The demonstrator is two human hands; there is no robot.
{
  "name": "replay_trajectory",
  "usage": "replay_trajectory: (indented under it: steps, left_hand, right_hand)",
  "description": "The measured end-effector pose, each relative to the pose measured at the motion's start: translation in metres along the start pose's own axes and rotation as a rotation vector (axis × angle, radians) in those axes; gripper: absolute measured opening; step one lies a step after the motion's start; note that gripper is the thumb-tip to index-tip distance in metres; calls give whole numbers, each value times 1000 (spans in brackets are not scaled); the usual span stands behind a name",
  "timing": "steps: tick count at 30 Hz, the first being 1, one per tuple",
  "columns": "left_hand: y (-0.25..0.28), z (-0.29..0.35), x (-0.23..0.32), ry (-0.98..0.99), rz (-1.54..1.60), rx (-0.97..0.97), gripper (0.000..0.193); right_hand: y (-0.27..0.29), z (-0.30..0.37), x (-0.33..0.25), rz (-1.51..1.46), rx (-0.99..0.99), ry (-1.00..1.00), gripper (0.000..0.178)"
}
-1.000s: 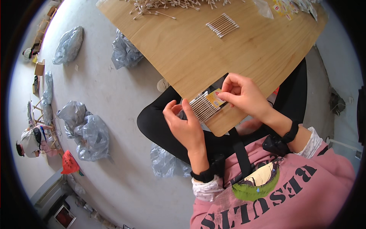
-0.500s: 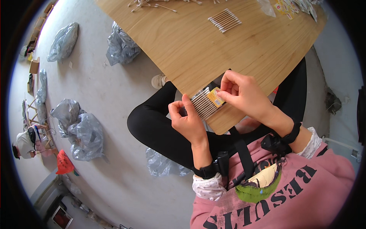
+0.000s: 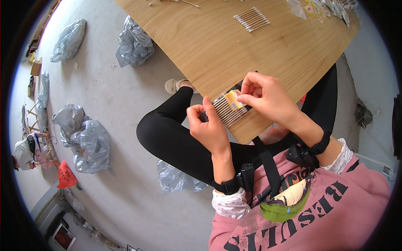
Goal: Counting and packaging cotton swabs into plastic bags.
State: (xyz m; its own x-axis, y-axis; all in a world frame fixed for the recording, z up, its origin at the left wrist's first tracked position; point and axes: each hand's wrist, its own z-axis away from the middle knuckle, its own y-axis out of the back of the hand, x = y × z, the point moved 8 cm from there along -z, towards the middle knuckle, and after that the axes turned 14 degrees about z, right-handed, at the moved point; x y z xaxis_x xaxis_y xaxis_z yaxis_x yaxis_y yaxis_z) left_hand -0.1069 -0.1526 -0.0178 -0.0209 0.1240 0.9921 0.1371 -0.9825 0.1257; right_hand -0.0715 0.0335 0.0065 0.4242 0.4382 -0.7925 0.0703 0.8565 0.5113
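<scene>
Near the table's close corner, my left hand [image 3: 208,125] is closed on the left edge of a clear packet of cotton swabs [image 3: 227,114], thumb on top. The swabs lie side by side in a row inside it. My right hand [image 3: 268,97] pinches a small yellow card [image 3: 234,99] between thumb and forefinger, over the packet's right part. Whether the card sits inside the packet or on it I cannot tell. Farther up the table lies a loose row of cotton swabs [image 3: 252,19].
Wooden table [image 3: 201,50]; at its far right are a clear bag [image 3: 296,8] and several yellow cards [image 3: 317,10]. Loose swabs [image 3: 184,3] lie at the far left edge. Grey plastic bags [image 3: 135,42] and a red bag [image 3: 66,175] rest on the floor. A person [image 3: 24,154] is at far left.
The yellow card has shifted up and left over the swabs, with my right hand still pinching it. My left hand keeps its grip. The head view has shifted slightly.
</scene>
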Motion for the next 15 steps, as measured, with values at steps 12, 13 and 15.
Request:
replay_trajectory:
  steps: [12,13,15]
  left_hand:
    - [1,1,-2,54,-5,6,36]
    - [0,1,-3,45,-2,2,37]
    - [-2,1,-3,37,-3,-7,37]
  right_hand:
    - [-15,9,-23,206,63,109,18]
    - [-13,10,-21,210,70,96,18]
    - [-11,10,-17,181,69,82,16]
